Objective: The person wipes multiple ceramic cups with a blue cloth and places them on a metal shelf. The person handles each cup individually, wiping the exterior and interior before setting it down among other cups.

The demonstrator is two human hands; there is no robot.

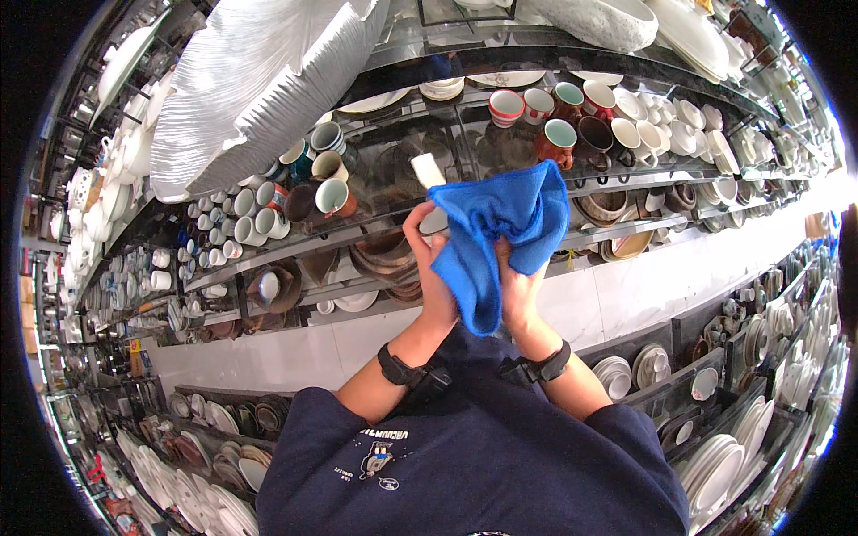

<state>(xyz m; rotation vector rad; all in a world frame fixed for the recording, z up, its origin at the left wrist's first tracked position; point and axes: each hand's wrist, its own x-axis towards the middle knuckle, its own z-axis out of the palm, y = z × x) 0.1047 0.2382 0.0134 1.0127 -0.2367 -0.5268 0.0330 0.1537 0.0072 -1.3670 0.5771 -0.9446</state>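
A bunched blue cloth is held up between both hands, in front of the mug shelf. My left hand grips its left side, fingers curled and partly hidden behind the fabric. Below the cloth's right part, my right hand holds it, with the thumb pressed into a fold and the other fingers covered. A pale rounded surface shows between the left fingers; whether it is held or lies beyond cannot be told. Just above the cloth's left corner is a small white piece, its kind unclear.
Mugs stand left of the hands, and red and brown mugs to the right. A large ribbed silver leaf-shaped dish overhangs the upper left. Lower shelves hold brown bowls. Stacked plates fill racks behind me, across the tiled floor.
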